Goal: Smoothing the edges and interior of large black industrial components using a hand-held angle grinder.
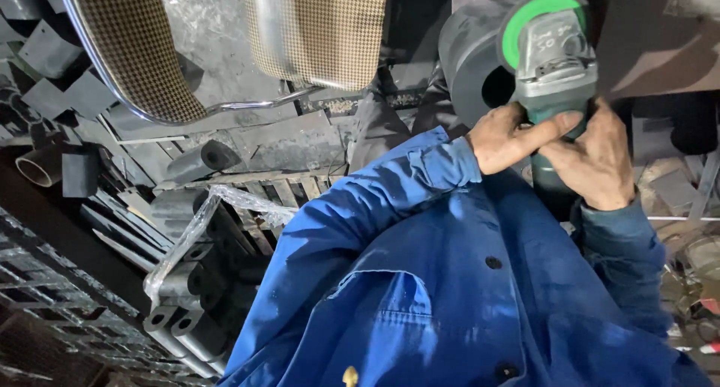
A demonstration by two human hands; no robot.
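- Green and grey, the angle grinder [551, 64] sits high in the head view, near the top edge and right of centre, with a bright green ring round its head and its dark body running down between the two hands.
- Left hand [506, 136] closes on the grinder's left side; its thumb or a finger stretches across the grey-green housing toward the other hand, and the rest of the fingers curl behind the tool.
- Right hand [592, 162] wraps the tool's body from the right, just below the head, fingers closed round it and touching the left hand's outstretched digit.
- Both arms wear a blue work jacket [450, 289] with dark buttons, which fills the lower middle of the view.
- A dark round metal cylinder [469, 61] stands just behind the grinder's head, on its left.
- Cut lengths of grey metal tube and profile [191, 282] lie heaped at the lower left, some under a strip of clear plastic wrap [195, 226].
- A chair with checked fabric and a chrome frame [135, 49] stands at the upper left.
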